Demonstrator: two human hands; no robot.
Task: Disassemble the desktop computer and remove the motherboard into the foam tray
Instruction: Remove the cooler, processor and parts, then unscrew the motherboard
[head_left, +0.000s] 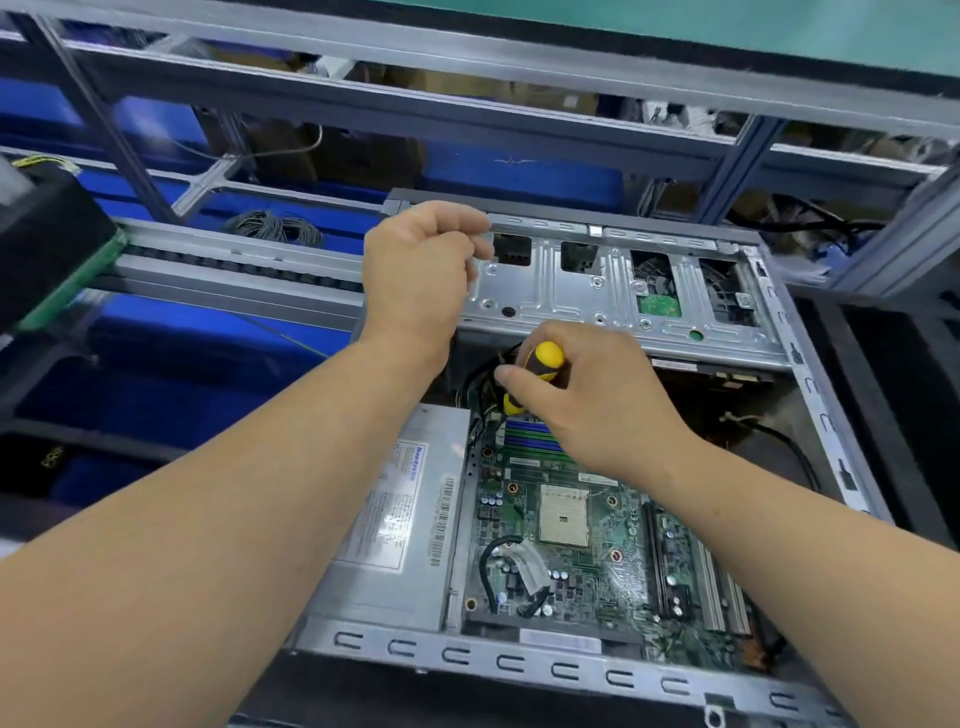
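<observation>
An open desktop case (524, 662) lies in front of me with its green motherboard (587, 566) exposed, an empty CPU socket (564, 514) at its middle. My right hand (587, 400) grips a yellow-and-black screwdriver (540, 371) upright over the board's far end, near the blue and green memory slots (530, 436). My left hand (421, 270) hovers with curled fingers at the left end of the raised metal drive cage (623, 291); whether it holds anything small I cannot tell. The screwdriver tip is hidden. No foam tray is clearly in view.
A silver power supply (400, 525) with a label fills the case's left side. Black cables (485, 566) loop over the board. Blue bins (156, 395) and a grey rack frame (467, 57) stand behind and to the left. A black box (47, 244) sits far left.
</observation>
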